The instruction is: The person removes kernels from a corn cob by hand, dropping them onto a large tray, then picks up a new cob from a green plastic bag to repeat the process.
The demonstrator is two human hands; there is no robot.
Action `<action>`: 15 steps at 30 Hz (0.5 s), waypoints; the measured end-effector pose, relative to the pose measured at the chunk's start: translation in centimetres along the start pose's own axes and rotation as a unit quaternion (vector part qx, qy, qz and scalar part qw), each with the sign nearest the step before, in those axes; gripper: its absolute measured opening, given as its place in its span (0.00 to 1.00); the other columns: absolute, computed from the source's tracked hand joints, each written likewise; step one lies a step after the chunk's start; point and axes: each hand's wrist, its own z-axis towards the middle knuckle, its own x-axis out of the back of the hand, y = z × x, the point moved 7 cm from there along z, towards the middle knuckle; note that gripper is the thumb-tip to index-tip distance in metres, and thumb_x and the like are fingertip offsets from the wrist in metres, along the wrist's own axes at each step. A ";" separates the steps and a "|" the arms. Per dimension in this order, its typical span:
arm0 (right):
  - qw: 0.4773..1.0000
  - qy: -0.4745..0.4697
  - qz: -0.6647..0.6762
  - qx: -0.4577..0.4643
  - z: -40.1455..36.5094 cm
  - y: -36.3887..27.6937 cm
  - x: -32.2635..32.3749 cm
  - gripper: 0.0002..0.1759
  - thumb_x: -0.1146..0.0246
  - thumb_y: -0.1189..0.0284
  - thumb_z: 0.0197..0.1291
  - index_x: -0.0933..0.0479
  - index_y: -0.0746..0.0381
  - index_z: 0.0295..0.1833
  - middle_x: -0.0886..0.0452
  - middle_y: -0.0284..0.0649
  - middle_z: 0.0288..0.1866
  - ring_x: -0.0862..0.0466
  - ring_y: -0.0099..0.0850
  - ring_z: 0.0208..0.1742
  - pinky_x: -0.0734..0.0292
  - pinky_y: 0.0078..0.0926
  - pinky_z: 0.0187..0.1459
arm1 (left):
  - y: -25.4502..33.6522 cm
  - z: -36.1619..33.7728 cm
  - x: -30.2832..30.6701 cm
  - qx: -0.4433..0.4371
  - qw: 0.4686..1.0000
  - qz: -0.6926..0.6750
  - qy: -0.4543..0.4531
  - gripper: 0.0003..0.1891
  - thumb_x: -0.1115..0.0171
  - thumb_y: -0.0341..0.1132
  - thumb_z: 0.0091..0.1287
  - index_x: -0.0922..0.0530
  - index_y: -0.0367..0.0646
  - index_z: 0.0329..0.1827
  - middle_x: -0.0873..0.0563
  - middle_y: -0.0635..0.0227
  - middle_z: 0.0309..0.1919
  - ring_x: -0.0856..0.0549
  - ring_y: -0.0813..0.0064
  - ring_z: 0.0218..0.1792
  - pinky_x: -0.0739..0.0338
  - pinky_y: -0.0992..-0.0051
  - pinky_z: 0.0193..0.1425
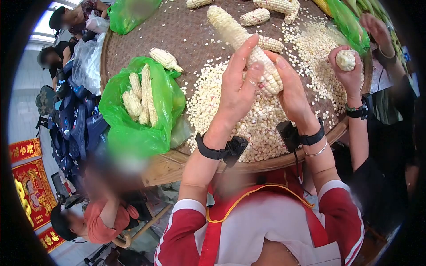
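A corn cob (227,27) is tilted over the round woven tray (186,40), held between my two hands. Its far part is stripped bare, while pale kernels with some reddish ones still cover its near end. My left hand (237,86) is closed along the cob's left side, with the thumb on the cob. From the right, my right hand (293,91) grips the kernel-covered end. Beneath both hands lies a wide pile of loose kernels (206,102). Another ear of corn (270,43) rests just behind the held one.
At the left, a green plastic bag (171,104) holds several bare cobs (146,93). An ear (165,59) lies beside it. More ears (255,17) sit at the far side. A co-worker's hand (348,77) holds an ear at the right, near another green bag (350,29).
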 end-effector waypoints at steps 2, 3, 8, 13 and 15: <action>0.998 0.005 0.065 -0.001 0.2 0.6 0.2 0.25 0.58 0.60 0.68 0.35 0.69 0.59 0.29 0.41 0.55 0.30 0.24 0.55 0.39 0.21 0.57 | 0.5 0.2 0.0 0.031 0.996 -0.082 0.014 0.25 0.44 0.32 0.62 0.36 0.38 0.62 0.26 0.59 0.54 0.26 0.71 0.53 0.33 0.75 0.57; 0.998 0.005 0.065 -0.001 0.2 0.5 0.2 0.25 0.58 0.60 0.68 0.35 0.69 0.59 0.29 0.41 0.55 0.30 0.24 0.55 0.39 0.21 0.57 | 0.6 0.1 -0.2 0.031 0.996 -0.082 0.014 0.25 0.44 0.32 0.62 0.36 0.38 0.62 0.26 0.59 0.54 0.26 0.71 0.53 0.33 0.75 0.57; 0.997 0.016 -0.073 0.032 0.1 -0.8 0.3 0.23 0.58 0.62 0.69 0.35 0.69 0.58 0.28 0.40 0.54 0.30 0.24 0.53 0.37 0.20 0.56 | -0.3 0.1 -0.5 -0.006 0.999 0.039 -0.033 0.25 0.44 0.30 0.63 0.37 0.38 0.64 0.25 0.63 0.51 0.27 0.80 0.49 0.26 0.81 0.45; 0.997 -0.004 -0.059 0.040 -0.1 -1.1 -0.5 0.22 0.58 0.63 0.68 0.35 0.69 0.58 0.28 0.40 0.53 0.29 0.23 0.52 0.37 0.20 0.56 | 0.0 0.0 -0.1 0.087 0.995 -0.040 -0.022 0.24 0.46 0.29 0.64 0.37 0.38 0.64 0.26 0.63 0.53 0.28 0.78 0.53 0.29 0.78 0.52; 0.999 0.000 -0.025 0.028 0.1 -0.7 -0.2 0.23 0.58 0.63 0.69 0.35 0.69 0.58 0.28 0.40 0.53 0.29 0.23 0.52 0.37 0.20 0.56 | -0.2 0.1 0.1 0.062 0.996 -0.061 -0.006 0.24 0.46 0.30 0.64 0.37 0.38 0.64 0.26 0.63 0.53 0.28 0.78 0.54 0.32 0.77 0.56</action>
